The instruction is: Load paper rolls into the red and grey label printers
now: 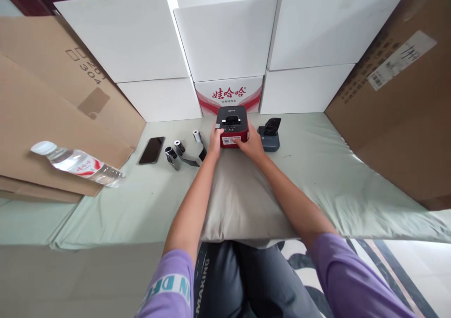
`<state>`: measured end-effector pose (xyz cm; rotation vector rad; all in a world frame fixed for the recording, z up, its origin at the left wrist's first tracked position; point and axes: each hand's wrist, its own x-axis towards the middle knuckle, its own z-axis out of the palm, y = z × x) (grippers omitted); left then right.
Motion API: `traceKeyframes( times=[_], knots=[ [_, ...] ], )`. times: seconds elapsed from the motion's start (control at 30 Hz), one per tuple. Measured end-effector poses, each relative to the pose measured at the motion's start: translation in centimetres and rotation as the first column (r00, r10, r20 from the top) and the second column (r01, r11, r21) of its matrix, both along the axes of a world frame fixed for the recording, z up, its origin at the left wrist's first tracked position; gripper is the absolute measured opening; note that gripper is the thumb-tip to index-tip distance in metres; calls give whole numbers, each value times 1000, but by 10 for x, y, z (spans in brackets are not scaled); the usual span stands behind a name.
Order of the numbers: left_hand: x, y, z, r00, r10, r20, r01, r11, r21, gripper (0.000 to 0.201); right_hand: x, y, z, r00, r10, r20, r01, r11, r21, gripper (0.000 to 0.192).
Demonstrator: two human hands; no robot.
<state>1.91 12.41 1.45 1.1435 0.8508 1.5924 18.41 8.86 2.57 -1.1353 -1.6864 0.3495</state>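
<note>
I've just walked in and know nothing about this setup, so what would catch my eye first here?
First, the small red-and-black box-shaped device at the middle of the pale green cloth-covered surface, gripped by the left hand and right hand on either side. Behind it rises a wall of white cardboard boxes. At far left, a clear plastic water bottle lies on brown cardboard.

Your arms reach straight forward, bare from the purple sleeves down, converging ahead of you. Your left hand [215,142] and right hand [251,144] sit close together, palms turned inward, fingers curled as if gripping between them
</note>
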Motion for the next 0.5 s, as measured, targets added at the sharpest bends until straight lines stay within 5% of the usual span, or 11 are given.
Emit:
traceKeyframes(
  times=[0.3,0.4,0.5],
  knots=[
    [10,28,-27,999,40,-33,-41,998,-49,43,-8,31,-20,997,17,-71,-25,993,-112,91],
    [6,14,-26,987,80,-140,-91,993,-74,48,2,20,-12,999,-33,-17,31,993,-116,83],
    [-1,-20,-26,901,250,-353,-275,961,-20,47,24,-7,-1,983,-181,29,182,982,-49,60]
  ],
)
